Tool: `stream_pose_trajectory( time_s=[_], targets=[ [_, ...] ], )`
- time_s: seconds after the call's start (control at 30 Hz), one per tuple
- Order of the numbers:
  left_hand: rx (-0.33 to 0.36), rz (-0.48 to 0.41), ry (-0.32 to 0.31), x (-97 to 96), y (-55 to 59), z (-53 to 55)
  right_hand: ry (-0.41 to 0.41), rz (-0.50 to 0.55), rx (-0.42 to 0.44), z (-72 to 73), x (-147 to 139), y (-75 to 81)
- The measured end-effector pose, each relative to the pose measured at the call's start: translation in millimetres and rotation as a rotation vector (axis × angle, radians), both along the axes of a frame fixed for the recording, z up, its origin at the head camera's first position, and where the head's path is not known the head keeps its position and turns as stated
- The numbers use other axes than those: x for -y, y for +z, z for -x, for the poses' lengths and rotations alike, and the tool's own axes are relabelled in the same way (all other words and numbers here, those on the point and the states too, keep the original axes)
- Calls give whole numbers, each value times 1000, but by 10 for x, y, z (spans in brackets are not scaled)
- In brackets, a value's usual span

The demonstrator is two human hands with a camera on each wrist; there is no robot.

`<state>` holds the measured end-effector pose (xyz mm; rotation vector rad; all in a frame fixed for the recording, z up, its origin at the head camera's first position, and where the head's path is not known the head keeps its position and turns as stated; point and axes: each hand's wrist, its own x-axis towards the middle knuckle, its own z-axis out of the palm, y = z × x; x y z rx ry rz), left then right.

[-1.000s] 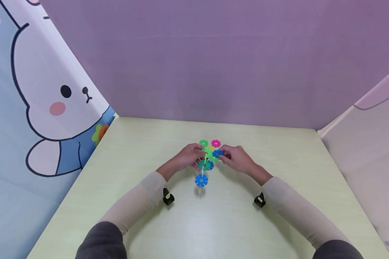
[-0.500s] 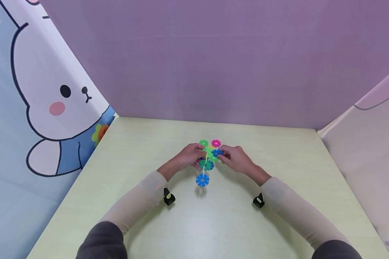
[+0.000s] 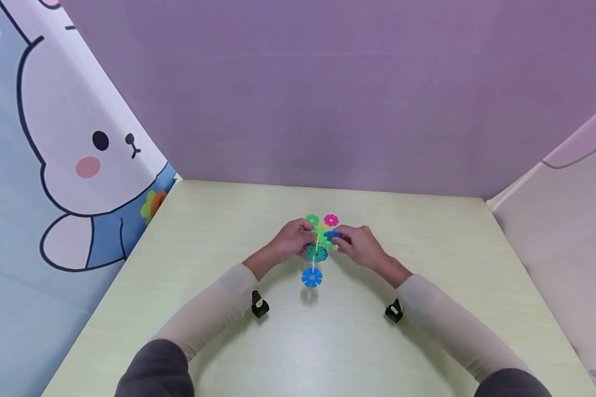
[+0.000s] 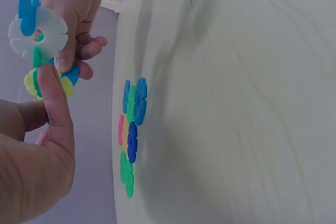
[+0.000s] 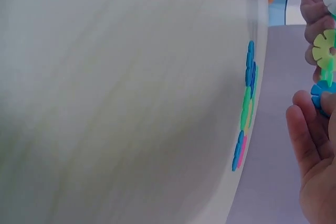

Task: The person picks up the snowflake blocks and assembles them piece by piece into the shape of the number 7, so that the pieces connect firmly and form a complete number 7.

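My left hand (image 3: 292, 239) pinches a chain of slotted plastic snowflake discs, standing above the table. A blue disc (image 3: 312, 277) ends the chain nearest me; a white disc (image 4: 50, 32) and a green disc (image 3: 317, 253) follow. A yellow disc (image 5: 323, 51) sits farther along, partly behind fingers in the left wrist view. Between thumb and fingers, my right hand (image 3: 362, 245) pinches another blue disc (image 5: 320, 95) at the far end of the chain. It meets a green piece (image 5: 327, 75); whether their slots are fully joined, I cannot tell.
Beyond the hands, several loose discs lie flat on the pale table (image 3: 357, 342), among them a pink disc (image 3: 331, 220) and a light green disc (image 3: 312, 220). A purple backdrop (image 3: 328, 110) rises behind the table, and printed cloth (image 3: 79, 165) hangs at the left.
The chain has shifted slightly right, and its near blue disc with it. The blue disc in my right hand has tilted more edge-on. Both wrists have moved a little inward.
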<state>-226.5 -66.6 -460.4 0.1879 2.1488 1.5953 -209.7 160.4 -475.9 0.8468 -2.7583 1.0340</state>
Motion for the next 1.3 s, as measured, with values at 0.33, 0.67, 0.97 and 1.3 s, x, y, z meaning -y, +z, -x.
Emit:
stream_pose_trajectory(
  time_s=[0.33,0.67,0.97,1.3],
  targets=[
    [-20,-12,23,-24,34,-11,-22,27,-64,-6,85,1],
    [-17,44,-4,19,79,4,28,-29,-22,64,83,47],
    [3,66,-5,61,52,15,70,-122,55,147,-61,105],
    [13,66,39,113,-2,67,44,-166,73,255,-190,97]
  ],
)
